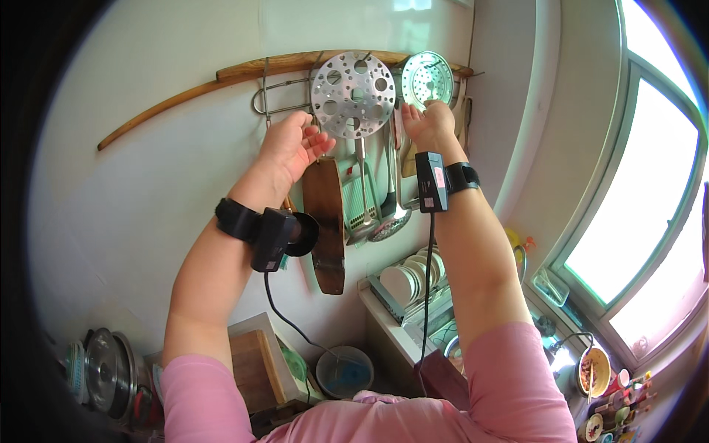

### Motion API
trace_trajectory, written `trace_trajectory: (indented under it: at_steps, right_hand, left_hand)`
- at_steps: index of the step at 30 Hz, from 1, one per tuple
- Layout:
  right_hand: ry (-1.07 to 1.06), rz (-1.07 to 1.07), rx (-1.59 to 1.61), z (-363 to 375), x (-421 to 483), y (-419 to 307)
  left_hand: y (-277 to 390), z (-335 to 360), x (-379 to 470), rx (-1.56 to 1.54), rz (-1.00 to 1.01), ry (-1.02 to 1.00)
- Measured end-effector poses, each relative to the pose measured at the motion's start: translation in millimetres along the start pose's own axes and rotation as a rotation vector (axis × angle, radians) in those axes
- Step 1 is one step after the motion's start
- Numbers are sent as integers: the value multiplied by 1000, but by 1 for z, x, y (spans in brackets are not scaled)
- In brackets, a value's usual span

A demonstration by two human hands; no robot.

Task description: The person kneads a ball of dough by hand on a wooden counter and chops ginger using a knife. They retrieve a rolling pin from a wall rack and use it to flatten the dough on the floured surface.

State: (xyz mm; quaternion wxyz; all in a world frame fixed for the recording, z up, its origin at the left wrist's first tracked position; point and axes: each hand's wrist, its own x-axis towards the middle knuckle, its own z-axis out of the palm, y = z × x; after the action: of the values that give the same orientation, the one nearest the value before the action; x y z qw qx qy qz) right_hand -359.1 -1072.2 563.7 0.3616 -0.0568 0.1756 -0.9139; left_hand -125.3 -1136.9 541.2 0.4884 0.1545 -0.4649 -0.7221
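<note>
A round perforated metal steamer plate (353,95) hangs from a hook on a wall rack between my hands. My left hand (302,141) is raised at the plate's lower left, fingers apart and curled, holding nothing. My right hand (429,122) is up at the lower rim of a smaller perforated steamer plate (427,80); its thumb is at that rim, and whether it grips is unclear. Below the rack hang a skimmer (392,226), a ladle (363,230), a green grater (357,194) and a long brown wooden piece (324,221). Both wrists carry strapped black devices with cables.
A curved wooden strip (166,108) runs along the wall behind the rack. Lower right are a dish rack with white plates (399,285), a window (637,194) and a bowl with chopsticks (592,374). Pot lids (105,368), a wooden board (255,368) and a basin (344,371) stand below.
</note>
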Motion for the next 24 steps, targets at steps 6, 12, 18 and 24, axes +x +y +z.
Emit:
trace_trajectory:
  at_steps: [6, 12, 18, 24]
  right_hand:
    - [4, 71, -41, -38, 61, -12]
    - [-22, 185, 20, -49, 97, -30]
    - [-94, 166, 37, -44, 83, -34]
    - [-316, 53, 126, -56, 59, -49]
  left_hand:
    - [-25, 1, 30, 125, -37, 165]
    - [-36, 12, 38, 194, 38, 164]
    - [-35, 22, 33, 343, 102, 100]
    - [-46, 43, 25, 251, 230, -18]
